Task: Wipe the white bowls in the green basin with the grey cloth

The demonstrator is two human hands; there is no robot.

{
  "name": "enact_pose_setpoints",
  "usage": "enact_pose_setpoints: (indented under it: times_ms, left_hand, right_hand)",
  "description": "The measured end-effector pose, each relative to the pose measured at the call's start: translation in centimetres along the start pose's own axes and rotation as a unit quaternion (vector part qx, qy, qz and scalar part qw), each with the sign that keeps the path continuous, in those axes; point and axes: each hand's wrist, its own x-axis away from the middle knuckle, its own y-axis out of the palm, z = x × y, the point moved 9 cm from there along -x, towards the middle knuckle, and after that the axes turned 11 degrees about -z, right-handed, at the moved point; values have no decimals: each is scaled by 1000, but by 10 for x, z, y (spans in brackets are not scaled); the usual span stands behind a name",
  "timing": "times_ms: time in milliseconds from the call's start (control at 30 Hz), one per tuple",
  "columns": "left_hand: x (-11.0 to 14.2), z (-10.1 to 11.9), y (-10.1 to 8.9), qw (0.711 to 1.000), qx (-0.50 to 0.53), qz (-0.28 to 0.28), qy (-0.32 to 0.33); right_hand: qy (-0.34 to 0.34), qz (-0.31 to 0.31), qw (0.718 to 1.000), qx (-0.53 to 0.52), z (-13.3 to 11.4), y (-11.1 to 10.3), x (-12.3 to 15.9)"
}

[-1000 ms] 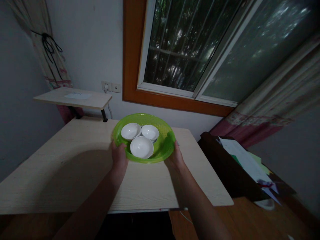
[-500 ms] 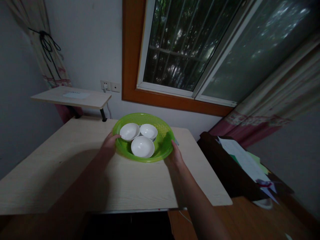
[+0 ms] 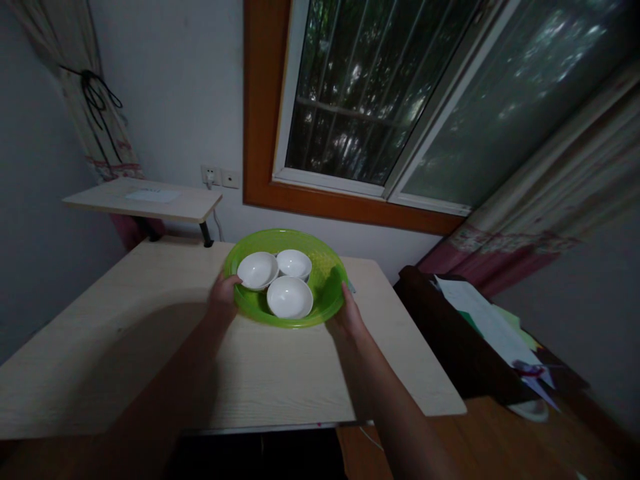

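Note:
A round green plastic basin [image 3: 324, 303] is gripped by its rim over the far part of the table, tilted toward me. Inside it are white bowls: a left bowl [image 3: 258, 271], a back bowl [image 3: 295, 265] and a front bowl [image 3: 290, 298], all facing up and close together. My left hand [image 3: 223, 295] is closed on the left rim, its thumb over the edge near the left bowl. On the right rim my right hand [image 3: 351, 315] is closed too, thumb on top and the other fingers hidden beneath.
The pale wooden table [image 3: 280, 373] has a raised shelf [image 3: 180, 205] at its back left, with a paper [image 3: 154, 195] on it. Behind are wall sockets [image 3: 220, 177] and a barred window [image 3: 360, 100]. To the right, papers [image 3: 480, 320] lie on a dark piece of furniture [image 3: 440, 333].
The bowls have shifted slightly inside the basin: the front bowl a little right, the left and back bowls a little left. Both hands still hold the rim.

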Motion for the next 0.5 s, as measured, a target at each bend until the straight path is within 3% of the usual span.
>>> enact_pose_setpoints:
  times_ms: [100, 333, 433, 500]
  left_hand:
    - [13, -1, 4, 999, -12, 20, 39]
    - [52, -19, 9, 989, -36, 129, 65]
    - [58, -22, 7, 989, -25, 130, 59]
    - [50, -17, 6, 995, -29, 84, 56]
  right_hand:
    - [32, 11, 999, -1, 9, 4, 6]
    - [-9, 38, 999, -4, 15, 3, 5]
    - [-18, 38, 999, 0, 14, -2, 2]
    - [-28, 51, 998, 15, 12, -9, 1]
